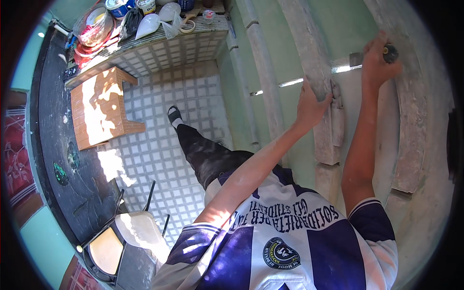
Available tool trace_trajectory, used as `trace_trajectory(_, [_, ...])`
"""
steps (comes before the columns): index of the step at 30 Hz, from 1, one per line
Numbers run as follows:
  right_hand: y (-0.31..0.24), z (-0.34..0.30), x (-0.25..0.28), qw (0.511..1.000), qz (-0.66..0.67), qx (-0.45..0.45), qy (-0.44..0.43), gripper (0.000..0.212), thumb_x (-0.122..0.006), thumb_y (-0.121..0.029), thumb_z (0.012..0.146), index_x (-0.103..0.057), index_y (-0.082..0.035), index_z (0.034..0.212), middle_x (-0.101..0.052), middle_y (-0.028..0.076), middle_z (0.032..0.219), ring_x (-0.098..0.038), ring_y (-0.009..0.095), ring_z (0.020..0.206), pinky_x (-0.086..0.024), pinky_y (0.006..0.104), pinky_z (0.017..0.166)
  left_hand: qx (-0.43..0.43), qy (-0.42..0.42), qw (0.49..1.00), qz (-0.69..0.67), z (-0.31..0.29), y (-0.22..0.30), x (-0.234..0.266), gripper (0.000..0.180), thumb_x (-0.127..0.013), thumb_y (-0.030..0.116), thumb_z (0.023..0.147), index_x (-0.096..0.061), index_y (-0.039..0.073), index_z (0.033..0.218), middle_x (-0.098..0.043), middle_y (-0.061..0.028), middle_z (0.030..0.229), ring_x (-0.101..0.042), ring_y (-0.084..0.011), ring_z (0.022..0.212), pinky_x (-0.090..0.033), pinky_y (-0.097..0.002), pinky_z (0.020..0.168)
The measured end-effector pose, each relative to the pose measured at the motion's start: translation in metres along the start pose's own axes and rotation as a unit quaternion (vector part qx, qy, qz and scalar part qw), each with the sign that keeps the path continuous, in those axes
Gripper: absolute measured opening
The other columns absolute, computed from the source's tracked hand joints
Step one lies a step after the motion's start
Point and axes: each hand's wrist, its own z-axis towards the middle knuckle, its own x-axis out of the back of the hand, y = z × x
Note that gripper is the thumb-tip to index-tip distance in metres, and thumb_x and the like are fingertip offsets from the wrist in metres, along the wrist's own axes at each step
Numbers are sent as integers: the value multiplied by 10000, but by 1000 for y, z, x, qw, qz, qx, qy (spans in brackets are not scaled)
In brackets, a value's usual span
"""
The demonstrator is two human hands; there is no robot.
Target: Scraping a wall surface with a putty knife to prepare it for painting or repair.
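My right hand (pixel 379 65) is closed around a scraper. The scraper's dark rounded handle (pixel 390 53) sticks out beyond my fingers, and its flat grey blade (pixel 356 59) lies against the pale green wall by a bright slit of light. My left hand (pixel 311 104) rests with fingers stretched along a whitish, weathered wooden post (pixel 305 46), its thumb apart. Just below that hand, a short piece of wood (pixel 338 121) is fixed against the post. The scraper's middle is hidden inside my right hand.
Further posts (pixel 265 72) run along the green wall. At the far left, a ledge (pixel 208 26) bears bags, tubs and a clear bowl (pixel 94 29). A brown plastic stool (pixel 99 108) stands on the tiled floor (pixel 169 87). Chairs (pixel 106 251) are at the lower left.
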Motion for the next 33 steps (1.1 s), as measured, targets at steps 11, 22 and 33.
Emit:
trace_trajectory(11, [-8,0,10,998,40,13,-42,309,-632,-125,895,-481,-42,638,-483,5,558,-406,81,470,-314,235,435,10,4,1000,-17,1,3,0,932,-700,276,804,-94,-52,1431,-378,-326,1358,-431,-413,1258,-349,-425,1057])
trace_trajectory(22, [-13,-11,3,999,28,-12,-21,324,-620,-99,902,-488,-6,621,-499,40,566,-415,92,477,-322,247,437,-7,-10,999,-31,2,0,1,949,-697,238,819,-40,-48,1440,-398,-307,1349,-444,-390,1250,-352,-412,1051])
trace_trajectory(33, [1,-26,14,1000,-25,8,-6,366,-620,-132,896,-472,-13,583,-506,52,523,-424,103,450,-295,250,421,102,3,995,-7,49,-42,83,820,-624,305,901,-107,-26,1444,-512,-243,1207,-568,-288,986,-469,-397,849])
